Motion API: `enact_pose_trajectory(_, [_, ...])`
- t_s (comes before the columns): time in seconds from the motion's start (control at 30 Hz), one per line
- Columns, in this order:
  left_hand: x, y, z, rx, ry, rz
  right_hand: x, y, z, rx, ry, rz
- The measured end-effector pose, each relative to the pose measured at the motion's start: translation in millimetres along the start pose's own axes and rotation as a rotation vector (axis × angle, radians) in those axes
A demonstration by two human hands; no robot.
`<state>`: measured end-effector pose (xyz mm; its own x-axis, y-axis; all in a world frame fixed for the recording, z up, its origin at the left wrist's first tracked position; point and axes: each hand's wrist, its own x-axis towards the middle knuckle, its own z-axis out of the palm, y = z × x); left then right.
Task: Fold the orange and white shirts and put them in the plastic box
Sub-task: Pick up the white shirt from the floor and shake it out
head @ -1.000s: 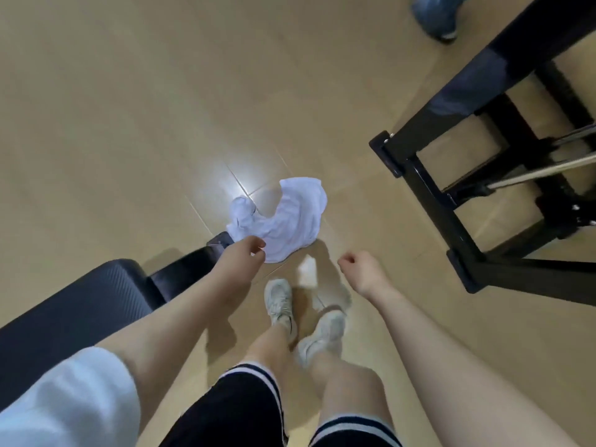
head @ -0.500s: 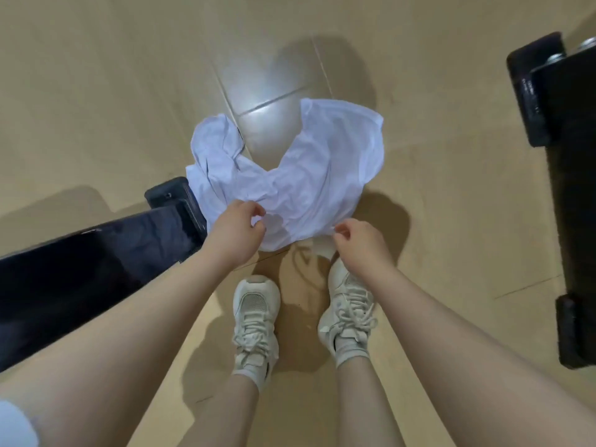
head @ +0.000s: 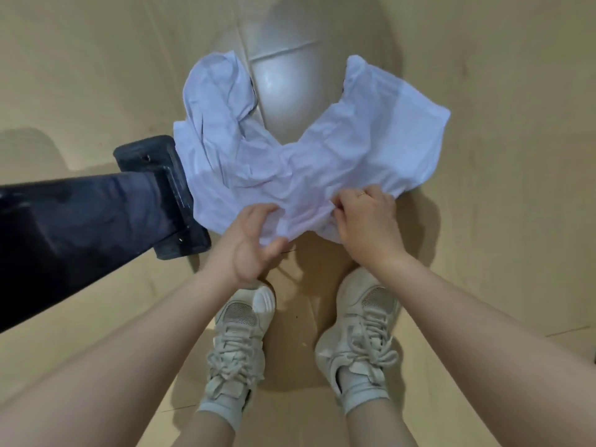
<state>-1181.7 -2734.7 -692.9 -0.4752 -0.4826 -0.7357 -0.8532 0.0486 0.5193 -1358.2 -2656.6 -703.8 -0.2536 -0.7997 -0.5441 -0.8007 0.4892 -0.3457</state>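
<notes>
The white shirt (head: 322, 156) lies crumpled on the tan floor in front of my feet, spread in a rough U shape. My left hand (head: 251, 246) grips its near edge from below, thumb and fingers pinching the cloth. On the right side of that edge, my right hand (head: 367, 221) is closed over the fabric from above. No orange shirt and no plastic box are in view.
A black furniture leg with a flat foot (head: 161, 195) reaches in from the left and touches the shirt's left side. My two light sneakers (head: 238, 346) stand just below the shirt. A bright glare patch (head: 283, 79) marks the floor tiles beyond.
I have bent lower, so the shirt looks much bigger. Both hands went from hovering at the near edge to closing on the cloth.
</notes>
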Motion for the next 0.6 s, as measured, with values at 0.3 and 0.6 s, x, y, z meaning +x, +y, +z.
enact_pose_trajectory(0.3, [-105, 114, -106, -0.114, 0.224, 0.022, -75, -105, -237, 0.692, 0.182, -0.077])
enact_pose_trajectory(0.6, [-265, 255, -275, -0.349, 0.245, 0.046, -156, -145, -449, 0.934, 0.414, 0.235])
